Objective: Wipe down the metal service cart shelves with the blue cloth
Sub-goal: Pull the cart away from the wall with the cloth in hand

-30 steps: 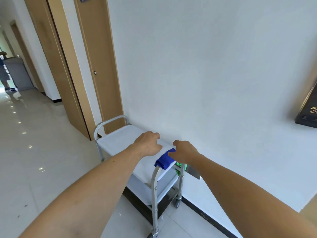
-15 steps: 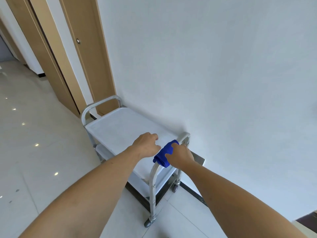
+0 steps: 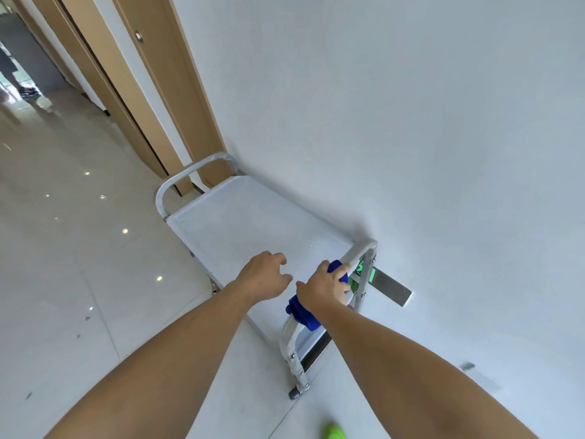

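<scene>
A metal service cart [image 3: 240, 223] stands along the white wall, its flat top shelf bare. A blue cloth [image 3: 302, 313] is draped over the cart's near handle bar [image 3: 361, 250]. My right hand [image 3: 324, 288] curls over the cloth and the bar, gripping them. My left hand [image 3: 264, 275] hovers just above the near end of the top shelf with fingers loosely bent, holding nothing. The lower shelf is mostly hidden beneath the top one.
The white wall [image 3: 411, 122] runs close along the cart's right side, with a green lit sign [image 3: 362, 275] low on it. Wooden doors [image 3: 164, 77] stand beyond the cart. Glossy tiled floor [image 3: 63, 248] spreads to the left. A person stands far down the corridor [image 3: 12, 68].
The view has dropped and come closer to the cart. My right hand has closed further over the blue cloth on the handle. My left hand stays over the shelf's near end.
</scene>
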Demonstrator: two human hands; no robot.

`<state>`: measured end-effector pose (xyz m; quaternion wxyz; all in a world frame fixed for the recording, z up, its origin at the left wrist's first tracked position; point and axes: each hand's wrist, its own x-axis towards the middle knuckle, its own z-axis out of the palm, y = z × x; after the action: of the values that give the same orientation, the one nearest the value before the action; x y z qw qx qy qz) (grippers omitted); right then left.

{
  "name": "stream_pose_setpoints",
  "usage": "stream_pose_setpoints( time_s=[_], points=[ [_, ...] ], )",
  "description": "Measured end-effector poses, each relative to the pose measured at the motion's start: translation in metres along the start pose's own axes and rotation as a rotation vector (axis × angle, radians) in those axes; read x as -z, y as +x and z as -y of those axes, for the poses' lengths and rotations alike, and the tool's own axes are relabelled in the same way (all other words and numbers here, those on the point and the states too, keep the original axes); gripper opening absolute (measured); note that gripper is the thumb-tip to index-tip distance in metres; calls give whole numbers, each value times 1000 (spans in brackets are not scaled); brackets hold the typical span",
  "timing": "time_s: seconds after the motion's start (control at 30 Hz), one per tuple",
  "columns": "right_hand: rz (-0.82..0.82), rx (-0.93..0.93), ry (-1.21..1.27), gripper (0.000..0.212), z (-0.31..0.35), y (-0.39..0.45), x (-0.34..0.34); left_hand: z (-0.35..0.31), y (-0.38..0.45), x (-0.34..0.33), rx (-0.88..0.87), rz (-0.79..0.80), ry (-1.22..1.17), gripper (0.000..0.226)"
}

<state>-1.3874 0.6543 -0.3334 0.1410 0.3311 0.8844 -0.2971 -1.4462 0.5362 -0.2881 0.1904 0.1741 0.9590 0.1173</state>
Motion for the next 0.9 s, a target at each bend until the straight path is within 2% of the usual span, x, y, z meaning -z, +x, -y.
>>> stream_pose_setpoints(
  time_s=[0.33,0.63,0.9],
  points=[
    [-84,-121,14,97,12,31,-43,-4,43,-16,-23,67,58,52],
    [-175,-140,-23,71,14,33,-48,15,84,-6,-129,123,72,53],
    [-256,-246,-59,64,31,15,-53,25,108,21,-472,174,122,52]
  ],
)
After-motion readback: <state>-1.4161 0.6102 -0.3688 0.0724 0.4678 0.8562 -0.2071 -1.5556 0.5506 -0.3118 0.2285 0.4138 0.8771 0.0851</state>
